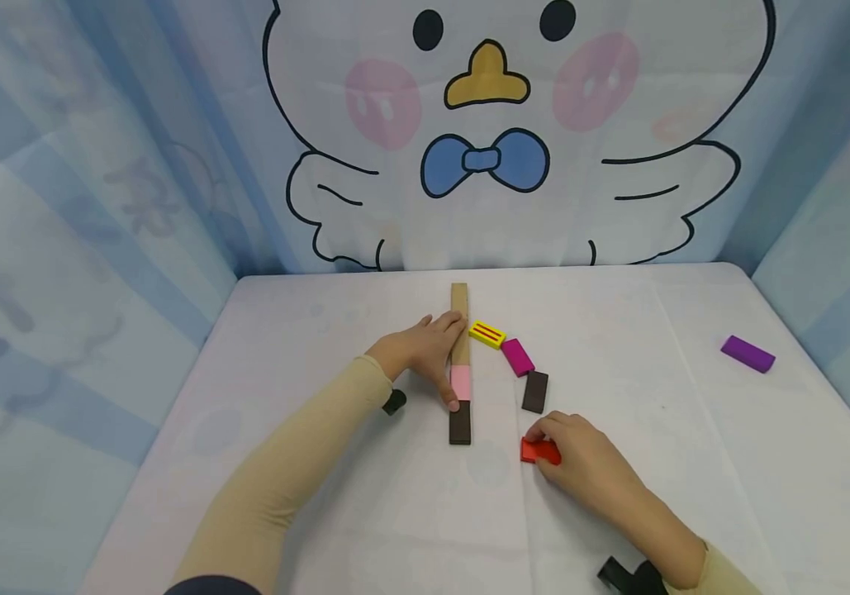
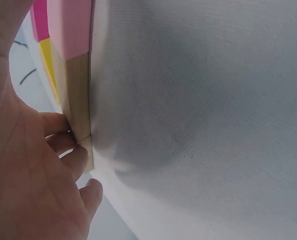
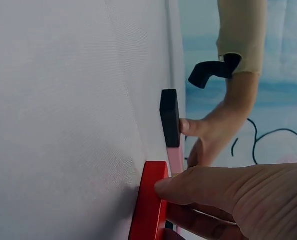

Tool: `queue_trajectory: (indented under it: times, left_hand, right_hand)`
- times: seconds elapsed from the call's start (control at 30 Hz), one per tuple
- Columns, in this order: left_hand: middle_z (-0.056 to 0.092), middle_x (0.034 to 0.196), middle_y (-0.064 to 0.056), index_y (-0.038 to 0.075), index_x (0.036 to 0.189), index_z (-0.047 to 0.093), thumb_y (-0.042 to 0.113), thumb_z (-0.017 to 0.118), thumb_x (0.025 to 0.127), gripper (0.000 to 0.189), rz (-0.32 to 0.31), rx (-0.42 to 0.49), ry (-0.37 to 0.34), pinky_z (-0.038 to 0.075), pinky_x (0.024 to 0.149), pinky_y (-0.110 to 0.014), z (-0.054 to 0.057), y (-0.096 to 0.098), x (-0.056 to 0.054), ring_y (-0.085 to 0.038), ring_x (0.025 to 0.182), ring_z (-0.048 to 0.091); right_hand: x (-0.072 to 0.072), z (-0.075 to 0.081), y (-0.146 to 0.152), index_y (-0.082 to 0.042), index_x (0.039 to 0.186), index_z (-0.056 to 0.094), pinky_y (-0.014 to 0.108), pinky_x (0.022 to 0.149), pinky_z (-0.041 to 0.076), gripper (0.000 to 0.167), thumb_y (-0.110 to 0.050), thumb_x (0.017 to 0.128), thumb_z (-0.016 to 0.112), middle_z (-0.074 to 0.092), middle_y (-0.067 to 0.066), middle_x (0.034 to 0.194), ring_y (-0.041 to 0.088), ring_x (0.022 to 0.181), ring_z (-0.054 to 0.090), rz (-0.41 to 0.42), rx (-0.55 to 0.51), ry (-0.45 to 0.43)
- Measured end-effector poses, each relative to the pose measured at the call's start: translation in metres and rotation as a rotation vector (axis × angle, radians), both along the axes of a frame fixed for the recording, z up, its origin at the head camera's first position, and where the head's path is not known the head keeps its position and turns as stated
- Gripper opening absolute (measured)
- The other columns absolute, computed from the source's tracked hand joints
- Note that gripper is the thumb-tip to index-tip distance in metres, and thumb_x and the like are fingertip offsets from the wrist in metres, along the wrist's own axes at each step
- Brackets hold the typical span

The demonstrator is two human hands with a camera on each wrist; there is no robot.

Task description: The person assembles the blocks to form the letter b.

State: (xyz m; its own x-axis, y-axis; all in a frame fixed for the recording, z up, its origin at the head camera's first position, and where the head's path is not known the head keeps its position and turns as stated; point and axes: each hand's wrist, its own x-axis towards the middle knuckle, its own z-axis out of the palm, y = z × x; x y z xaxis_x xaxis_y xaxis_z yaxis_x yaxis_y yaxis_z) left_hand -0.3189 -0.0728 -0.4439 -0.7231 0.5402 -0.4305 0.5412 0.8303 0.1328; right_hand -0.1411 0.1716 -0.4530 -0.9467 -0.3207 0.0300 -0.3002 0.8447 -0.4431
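Note:
A straight row of blocks runs away from me: a dark brown block [image 1: 460, 427] nearest, then a pink block [image 1: 461, 379], then wooden blocks [image 1: 458, 296]. My left hand [image 1: 425, 351] is spread along the row's left side. Its fingers touch the wood, and the thumb rests where pink and dark brown meet. To the right of the row, my right hand [image 1: 591, 463] pinches a red block [image 3: 149, 205] between thumb and fingers, low over the table or on it. The fingers partly cover this block.
A yellow block with red stripes [image 1: 487, 335], a magenta block [image 1: 518, 357] and another dark brown block [image 1: 535, 392] curve away right of the row. A purple block [image 1: 747, 354] lies far right on the white tablecloth [image 1: 618, 322]. Printed curtains [image 1: 484, 223] hang behind.

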Motion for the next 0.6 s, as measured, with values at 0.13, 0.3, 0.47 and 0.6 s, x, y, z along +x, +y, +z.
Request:
queue_trajectory:
  times: [0.13,0.3,0.47,0.6]
  left_hand:
    - [0.000,0.174,-0.011,0.007,0.167,0.002,0.075,0.087,0.061,0.152,-0.001,0.000,-0.005,0.004,0.132,-0.047,0.001,-0.001,0.000,-0.023,0.161,0.005]
    - [0.001,0.174,-0.012,0.006,0.167,0.003,0.075,0.087,0.061,0.151,0.000,-0.005,-0.006,0.005,0.132,-0.047,0.000,-0.001,0.000,-0.024,0.161,0.006]
    - [0.002,0.174,-0.011,0.007,0.167,0.004,0.075,0.087,0.061,0.151,0.003,-0.004,0.003,0.005,0.132,-0.047,-0.002,-0.002,-0.001,-0.023,0.161,0.006]
    - [0.003,0.174,-0.012,0.006,0.167,0.004,0.076,0.087,0.061,0.150,-0.014,-0.001,0.016,0.006,0.132,-0.047,-0.003,-0.002,-0.002,-0.023,0.161,0.007]
  right_hand:
    - [-0.008,0.000,-0.011,-0.013,0.097,0.074,0.035,0.079,0.057,0.023,0.001,0.080,0.079,0.069,-0.004,0.095,0.015,0.087,0.059,0.030,0.006,0.001]
    - [-0.018,-0.003,-0.026,-0.012,0.099,0.074,0.034,0.080,0.058,0.022,-0.002,0.081,0.081,0.068,-0.003,0.094,0.014,0.085,0.058,0.063,0.017,-0.006]
    - [-0.025,-0.003,-0.041,-0.012,0.099,0.074,0.035,0.081,0.057,0.021,-0.003,0.081,0.082,0.069,-0.001,0.098,0.016,0.088,0.058,0.082,0.028,-0.022]
    - [-0.026,-0.002,-0.049,-0.012,0.099,0.074,0.036,0.082,0.057,0.021,-0.003,0.082,0.082,0.069,-0.001,0.099,0.017,0.090,0.058,0.094,0.029,-0.031]
